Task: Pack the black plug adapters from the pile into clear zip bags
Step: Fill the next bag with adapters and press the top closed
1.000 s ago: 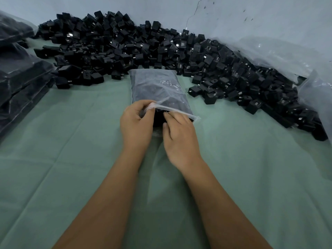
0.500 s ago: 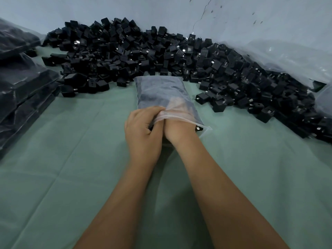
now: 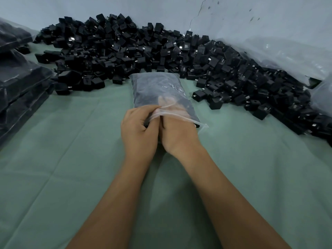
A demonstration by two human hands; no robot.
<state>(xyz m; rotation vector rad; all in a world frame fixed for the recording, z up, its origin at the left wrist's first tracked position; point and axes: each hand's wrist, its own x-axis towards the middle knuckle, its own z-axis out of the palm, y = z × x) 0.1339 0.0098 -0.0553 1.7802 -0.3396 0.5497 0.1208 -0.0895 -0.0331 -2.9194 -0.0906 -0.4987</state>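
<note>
Desk (image 3: 53, 168), covered in pale green cloth, fills the near field. Pile of black plug adapters (image 3: 161, 56) runs across the far side against the wall, curving toward the near right. Stack of filled bags (image 3: 19, 83) sits at far left; crumpled clear plastic sheeting (image 3: 287, 51) at far right, over the pile's edge. Clear zip bag (image 3: 158, 92) lies centre, just near of the pile, packed dark with adapters, mouth facing the person. Left hand (image 3: 138, 130) pinches the upper lip of the mouth, fingers curled on the plastic. Right hand (image 3: 177, 133) is inserted through the mouth; fingers show dimly through the film, lying fairly straight over the contents. Grasp inside: cannot tell.
</note>
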